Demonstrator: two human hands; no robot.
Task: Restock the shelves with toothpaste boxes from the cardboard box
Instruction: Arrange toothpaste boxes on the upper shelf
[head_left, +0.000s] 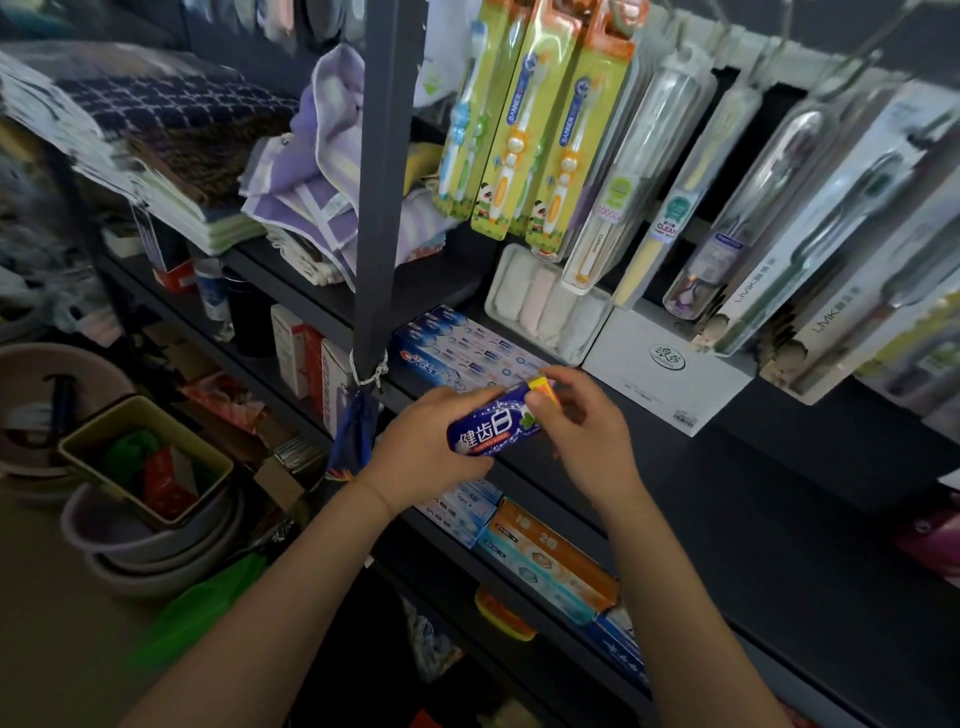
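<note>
**Colours on the dark shelving**

The held toothpaste box (496, 423) was deep blue with white characters and a yellow end. Crest boxes (467, 353) at the shelf's front edge were blue and white. Toothbrush packs (524, 119) were yellow-green; the towels (317, 156) purple-striped; a navy cloth (171, 104) white-latticed.

Dim overall, lit from above and beyond the hands, with soft glare on the clear plastic toothbrush blister packs (691, 171) hung up past the right hand (582, 436). Sharpest at the glossy dark-blue toothpaste box (493, 423) gripped between both hands, left hand (423, 449) evenly lit. Heavily smeared and bowed far out to the left, around the folded patterned towels (156, 135). Deep shadow under the dark metal shelf (779, 467) and below the forearms.
</note>
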